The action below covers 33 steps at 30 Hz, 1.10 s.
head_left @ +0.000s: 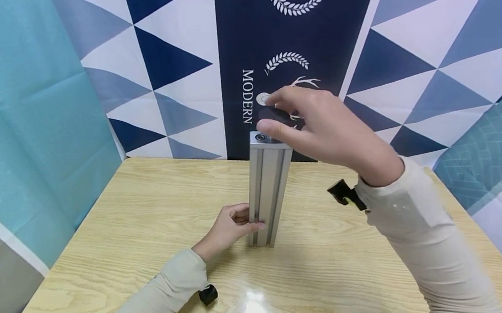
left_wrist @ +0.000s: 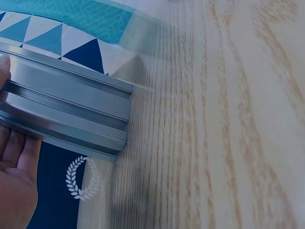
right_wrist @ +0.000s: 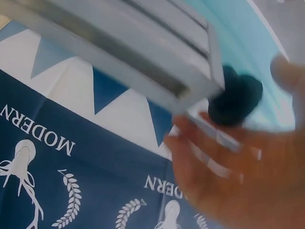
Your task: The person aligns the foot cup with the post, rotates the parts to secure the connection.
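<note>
An aluminium extrusion profile (head_left: 267, 190) stands upright on the wooden table, grooves running along its length. In the head view my left hand (head_left: 233, 228) grips it near the bottom, thumb across the front face. The left wrist view shows the profile's lower end (left_wrist: 90, 107) at the wood, with fingers on both sides of it. On the profile's top plate (head_left: 257, 138) sits a black knob (head_left: 274, 115). My right hand (head_left: 321, 123) is around this knob, thumb and fingers spread apart. In the right wrist view, the thumb stands away from the knob (right_wrist: 236, 98), and the hand is blurred.
The wooden table (head_left: 145, 203) meets a patterned cloth backdrop (head_left: 183, 82) behind the profile. A teal curtain (head_left: 21, 109) hangs at the left, more cloth at the right. A black wrist mount (head_left: 208, 294) sits by the left sleeve, another black mount (head_left: 346, 195) by the right.
</note>
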Each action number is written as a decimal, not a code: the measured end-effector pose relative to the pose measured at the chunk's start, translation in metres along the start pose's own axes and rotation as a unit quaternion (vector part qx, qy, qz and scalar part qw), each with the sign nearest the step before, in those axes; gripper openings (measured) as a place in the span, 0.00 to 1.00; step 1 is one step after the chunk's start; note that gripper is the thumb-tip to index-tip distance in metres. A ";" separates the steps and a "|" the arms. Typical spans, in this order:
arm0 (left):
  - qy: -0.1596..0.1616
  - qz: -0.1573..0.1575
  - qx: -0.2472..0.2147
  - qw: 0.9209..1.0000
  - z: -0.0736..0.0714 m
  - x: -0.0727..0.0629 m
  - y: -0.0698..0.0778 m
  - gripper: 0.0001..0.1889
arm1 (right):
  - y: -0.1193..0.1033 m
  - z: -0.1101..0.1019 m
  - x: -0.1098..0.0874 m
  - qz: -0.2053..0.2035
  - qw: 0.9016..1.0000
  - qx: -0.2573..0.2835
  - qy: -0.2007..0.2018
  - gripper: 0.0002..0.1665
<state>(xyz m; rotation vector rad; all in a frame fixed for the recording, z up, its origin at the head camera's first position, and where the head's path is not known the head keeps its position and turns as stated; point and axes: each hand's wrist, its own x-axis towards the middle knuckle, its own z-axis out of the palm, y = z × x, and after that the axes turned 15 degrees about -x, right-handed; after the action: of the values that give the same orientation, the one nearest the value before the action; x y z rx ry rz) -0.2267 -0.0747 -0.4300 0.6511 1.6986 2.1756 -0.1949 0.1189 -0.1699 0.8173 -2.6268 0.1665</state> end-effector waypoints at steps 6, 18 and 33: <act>-0.004 0.010 -0.001 1.000 -0.003 0.001 -0.008 0.21 | 0.019 -0.014 0.005 -0.185 0.978 0.052 -0.077 0.26; 0.003 0.015 0.010 1.000 -0.004 0.002 -0.010 0.21 | 0.025 -0.015 0.008 -0.230 0.970 0.056 -0.053 0.24; -0.001 0.011 -0.003 1.000 -0.005 0.002 -0.010 0.21 | -0.011 0.015 0.006 0.094 0.990 0.023 0.106 0.28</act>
<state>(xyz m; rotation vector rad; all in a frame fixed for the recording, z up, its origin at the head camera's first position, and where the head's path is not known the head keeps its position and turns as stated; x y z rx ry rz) -0.2315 -0.0751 -0.4400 0.6733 1.6903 2.1932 -0.1981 0.1036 -0.1813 0.5324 -2.5013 0.3457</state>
